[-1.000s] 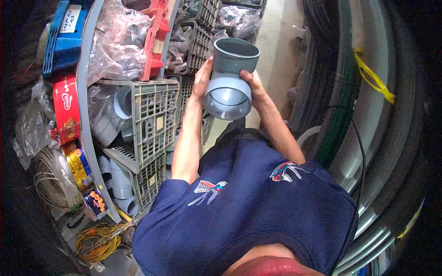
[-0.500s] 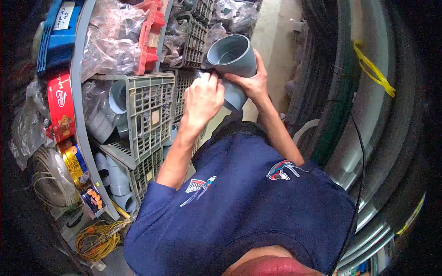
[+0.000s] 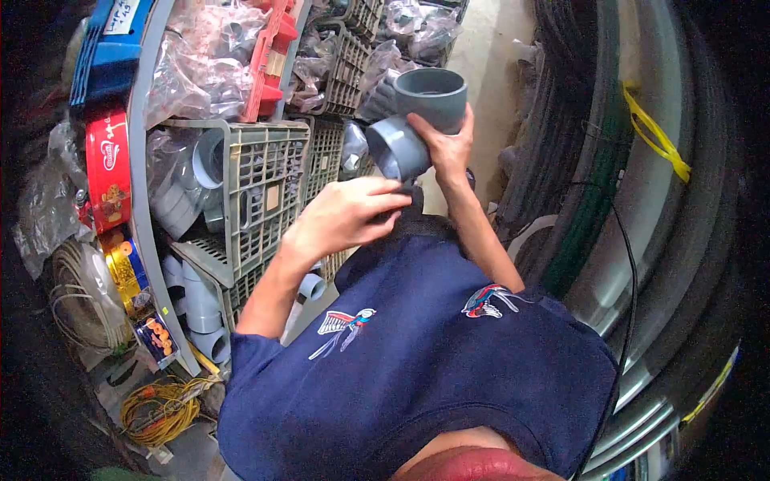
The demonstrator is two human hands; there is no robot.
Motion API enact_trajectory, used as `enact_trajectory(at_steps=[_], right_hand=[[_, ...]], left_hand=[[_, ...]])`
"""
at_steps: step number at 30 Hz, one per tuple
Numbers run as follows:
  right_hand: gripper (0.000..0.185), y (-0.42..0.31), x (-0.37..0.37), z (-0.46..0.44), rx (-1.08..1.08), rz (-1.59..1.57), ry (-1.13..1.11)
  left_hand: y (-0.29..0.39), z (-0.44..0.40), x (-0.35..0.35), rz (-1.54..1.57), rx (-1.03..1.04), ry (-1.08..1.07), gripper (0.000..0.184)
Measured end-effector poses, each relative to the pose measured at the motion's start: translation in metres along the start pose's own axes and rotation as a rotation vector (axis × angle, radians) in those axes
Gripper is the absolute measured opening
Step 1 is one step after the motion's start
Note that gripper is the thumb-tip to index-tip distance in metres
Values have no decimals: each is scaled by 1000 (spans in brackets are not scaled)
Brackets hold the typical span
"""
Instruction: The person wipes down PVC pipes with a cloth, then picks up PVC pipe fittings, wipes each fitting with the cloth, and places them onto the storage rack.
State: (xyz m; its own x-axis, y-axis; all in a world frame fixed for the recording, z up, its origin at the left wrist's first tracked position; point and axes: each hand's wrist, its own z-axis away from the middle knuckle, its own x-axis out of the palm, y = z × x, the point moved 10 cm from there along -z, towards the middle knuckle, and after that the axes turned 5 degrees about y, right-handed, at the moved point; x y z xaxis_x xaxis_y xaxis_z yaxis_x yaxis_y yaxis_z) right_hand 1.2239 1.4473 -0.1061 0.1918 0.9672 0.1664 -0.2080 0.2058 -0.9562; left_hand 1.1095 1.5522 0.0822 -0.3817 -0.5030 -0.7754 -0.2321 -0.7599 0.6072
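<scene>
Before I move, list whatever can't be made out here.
All in the head view:
- Right hand: some fingers are hidden behind the grey pipe fitting.
- Left hand: its own fingers hide whether it holds anything small.
- White label: writing too small and blurred to read; the top edge cuts off the blue bin.
- Contents of the upper plastic bags: obscured by crumpled, shiny film.

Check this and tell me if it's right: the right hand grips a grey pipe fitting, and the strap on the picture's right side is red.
Wrong on the colour: the head view shows the strap is yellow. As you say, the right hand grips a grey pipe fitting.
</scene>
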Motion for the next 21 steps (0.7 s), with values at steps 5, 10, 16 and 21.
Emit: enact_trajectory(at_steps=[5,10,16,21], right_hand=[[103,-6,-2,-10,67,-83,28],[101,-25,-2,-18,-3,-72,107],[91,-16,-20,-27,72,-238,126],[81,-38,-17,-17,-18,-195,119]], left_hand=[[-21,-10,-76,-137,-251,793,36],[11,-50,12,-611,133,491,26],[18,-23,8,-296,287,154,27],[13,-51,-62,-224,117,640,39]])
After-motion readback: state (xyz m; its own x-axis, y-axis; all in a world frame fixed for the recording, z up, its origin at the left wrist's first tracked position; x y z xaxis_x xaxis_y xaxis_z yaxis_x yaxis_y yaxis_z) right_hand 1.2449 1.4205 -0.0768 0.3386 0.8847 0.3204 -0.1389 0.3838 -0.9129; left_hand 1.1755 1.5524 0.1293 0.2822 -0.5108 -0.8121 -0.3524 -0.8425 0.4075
